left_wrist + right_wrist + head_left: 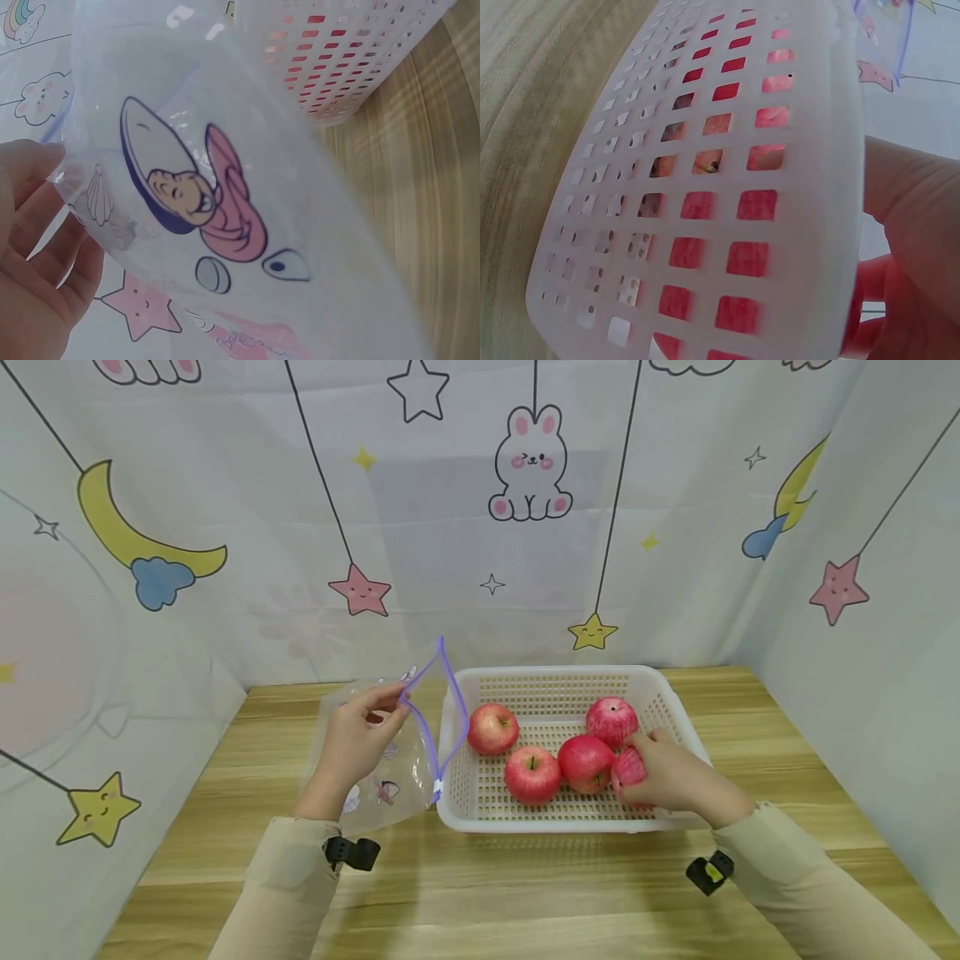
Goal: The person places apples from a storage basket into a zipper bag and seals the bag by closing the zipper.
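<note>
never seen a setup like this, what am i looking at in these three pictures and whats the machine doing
There is no machine at work here, just a person's two bare hands. The wide picture comes from a camera worn on the head, looking forward and down. The other two come from cameras on the wrists: the left one shows the printed bag close up, the right one the basket's perforated wall.

On the wooden table stands a white basket with five red apples in it, counting the one being held. The left hand pinches the purple-edged rim of a clear zip bag, its mouth spread open beside the basket. The right hand grips the apple at the basket's right end.
</note>
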A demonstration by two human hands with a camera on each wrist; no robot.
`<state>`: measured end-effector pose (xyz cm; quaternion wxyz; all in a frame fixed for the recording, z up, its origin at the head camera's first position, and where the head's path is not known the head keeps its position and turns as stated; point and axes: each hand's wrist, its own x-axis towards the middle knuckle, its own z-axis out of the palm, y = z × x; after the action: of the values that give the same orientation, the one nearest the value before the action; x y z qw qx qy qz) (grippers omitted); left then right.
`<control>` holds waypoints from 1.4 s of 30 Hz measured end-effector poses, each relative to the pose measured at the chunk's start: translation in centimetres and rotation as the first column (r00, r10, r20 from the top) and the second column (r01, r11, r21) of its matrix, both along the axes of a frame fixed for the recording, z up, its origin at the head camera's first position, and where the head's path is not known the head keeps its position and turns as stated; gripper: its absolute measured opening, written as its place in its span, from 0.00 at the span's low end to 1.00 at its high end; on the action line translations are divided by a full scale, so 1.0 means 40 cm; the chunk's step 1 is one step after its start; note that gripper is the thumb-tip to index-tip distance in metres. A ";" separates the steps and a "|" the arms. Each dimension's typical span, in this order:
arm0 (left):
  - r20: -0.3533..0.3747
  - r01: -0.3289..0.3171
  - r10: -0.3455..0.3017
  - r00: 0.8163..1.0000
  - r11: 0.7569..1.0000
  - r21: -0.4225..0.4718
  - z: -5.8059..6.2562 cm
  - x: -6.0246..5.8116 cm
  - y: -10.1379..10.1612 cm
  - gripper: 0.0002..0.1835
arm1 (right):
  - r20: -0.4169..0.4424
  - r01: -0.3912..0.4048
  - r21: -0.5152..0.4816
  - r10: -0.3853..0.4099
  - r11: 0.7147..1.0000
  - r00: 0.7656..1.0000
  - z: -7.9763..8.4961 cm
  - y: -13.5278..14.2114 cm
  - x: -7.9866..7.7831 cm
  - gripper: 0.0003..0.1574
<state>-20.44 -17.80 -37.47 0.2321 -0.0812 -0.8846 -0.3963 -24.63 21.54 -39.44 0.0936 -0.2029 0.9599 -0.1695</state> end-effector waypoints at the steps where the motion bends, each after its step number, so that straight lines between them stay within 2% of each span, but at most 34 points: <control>1: 0.001 0.001 -0.001 1.000 1.000 0.001 0.001 0.001 0.001 0.16 | -0.006 0.002 -0.004 -0.002 1.000 1.000 0.001 0.000 0.001 0.47; 7: -0.006 0.008 -0.008 1.000 1.000 0.016 0.001 0.000 0.006 0.16 | -0.058 0.007 -0.015 -0.007 1.000 0.998 0.008 -0.003 0.006 0.43; 15: -0.006 0.006 -0.006 1.000 1.000 0.014 0.001 0.001 0.008 0.16 | -0.126 0.021 -0.011 -0.022 1.000 0.992 0.007 -0.003 0.005 0.44; 23: 0.000 0.020 -0.020 1.000 1.000 0.017 0.003 0.002 0.012 0.16 | -0.150 0.028 -0.056 -0.036 0.998 0.988 0.009 -0.012 0.010 0.48; 31: -0.003 0.026 -0.026 1.000 1.000 0.015 0.005 0.000 0.014 0.16 | -0.198 -0.005 -0.115 -0.018 0.993 0.980 0.012 -0.024 0.012 0.45; 42: 0.011 0.026 -0.027 1.000 0.999 0.027 0.007 0.000 0.019 0.16 | -0.218 -0.020 -0.133 -0.009 0.991 0.976 0.019 -0.040 0.017 0.46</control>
<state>-20.43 -17.04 -37.19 0.2231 -0.0876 -0.8792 -0.4118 -23.94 19.94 -38.67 -0.0257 -0.2289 0.9501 -0.2105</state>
